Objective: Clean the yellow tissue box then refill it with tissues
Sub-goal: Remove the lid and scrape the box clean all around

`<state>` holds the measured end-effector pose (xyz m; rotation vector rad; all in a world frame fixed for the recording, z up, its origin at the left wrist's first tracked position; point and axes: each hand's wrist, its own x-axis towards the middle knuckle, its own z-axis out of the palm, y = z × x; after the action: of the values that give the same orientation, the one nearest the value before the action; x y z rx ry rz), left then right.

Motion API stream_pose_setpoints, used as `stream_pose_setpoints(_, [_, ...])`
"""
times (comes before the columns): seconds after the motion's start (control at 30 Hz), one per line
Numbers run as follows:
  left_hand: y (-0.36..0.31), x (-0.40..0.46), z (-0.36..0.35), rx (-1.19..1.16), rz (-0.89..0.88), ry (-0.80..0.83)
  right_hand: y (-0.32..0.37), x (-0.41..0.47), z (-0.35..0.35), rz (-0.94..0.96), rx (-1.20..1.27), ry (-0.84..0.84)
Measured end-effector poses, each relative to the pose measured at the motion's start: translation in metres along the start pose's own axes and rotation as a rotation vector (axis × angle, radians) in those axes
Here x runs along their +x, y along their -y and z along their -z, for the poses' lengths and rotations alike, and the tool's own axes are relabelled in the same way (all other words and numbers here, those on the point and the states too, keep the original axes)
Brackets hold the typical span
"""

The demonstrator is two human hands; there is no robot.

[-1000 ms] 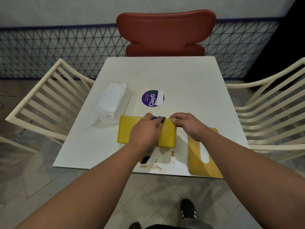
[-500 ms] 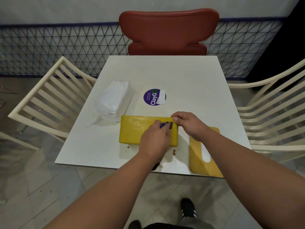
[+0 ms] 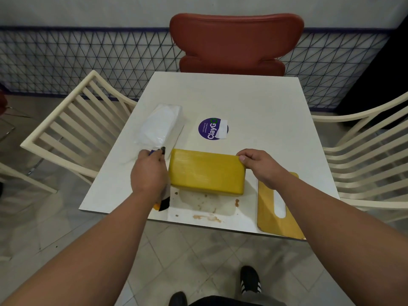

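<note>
The yellow tissue box [image 3: 207, 172] lies on the white worktop [image 3: 254, 102] between both hands; the right hand [image 3: 261, 165] pinches its right end with curled fingers. The left hand [image 3: 149, 172], just beside its left end, grips a small dark tool [image 3: 162, 150].

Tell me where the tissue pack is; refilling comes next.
In the head view, the tissue pack lies on the table's left side, just beyond the left hand.

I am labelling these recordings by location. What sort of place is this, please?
Probably a canteen or food-court eating area: a small white table with a round ClayGo sticker, mismatched chairs, one red, and food stains on the tabletop.
</note>
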<state>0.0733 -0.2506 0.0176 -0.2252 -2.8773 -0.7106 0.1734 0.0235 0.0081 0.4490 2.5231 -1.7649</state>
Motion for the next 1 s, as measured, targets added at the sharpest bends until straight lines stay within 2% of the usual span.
stream_pose_setpoints(0.07, [-0.006,0.000,0.006,-0.049,0.031,-0.042,0.000,0.000,0.001,0.006,-0.014,-0.007])
stream_pose_setpoints(0.13, [-0.026,-0.010,0.009,-0.105,-0.018,-0.021,-0.001,0.000,0.000,0.010,-0.018,-0.014])
stream_pose_setpoints(0.23, [-0.067,-0.040,-0.004,-0.172,-0.207,0.089,-0.001,0.000,-0.001,0.011,-0.011,-0.023])
stream_pose_setpoints(0.33, [-0.097,-0.072,-0.028,-0.092,-0.384,0.212,-0.001,0.000,-0.001,0.018,-0.010,-0.027])
stream_pose_setpoints(0.43, [-0.098,-0.081,-0.041,-0.033,-0.456,0.222,0.000,0.000,-0.001,0.019,-0.028,-0.022])
stream_pose_setpoints(0.7, [-0.030,-0.051,-0.016,-0.014,-0.290,0.050,0.000,-0.002,0.000,0.015,-0.045,-0.007])
stream_pose_setpoints(0.8, [-0.012,-0.038,-0.004,-0.034,-0.123,0.060,0.000,-0.002,0.000,0.016,-0.033,-0.011])
stream_pose_setpoints(0.87, [-0.007,-0.026,0.002,-0.061,-0.036,0.037,0.000,-0.002,-0.001,0.019,-0.033,-0.014])
stream_pose_setpoints(1.0, [-0.023,-0.002,0.006,-0.034,-0.027,0.020,0.001,-0.002,-0.001,0.024,-0.051,-0.019])
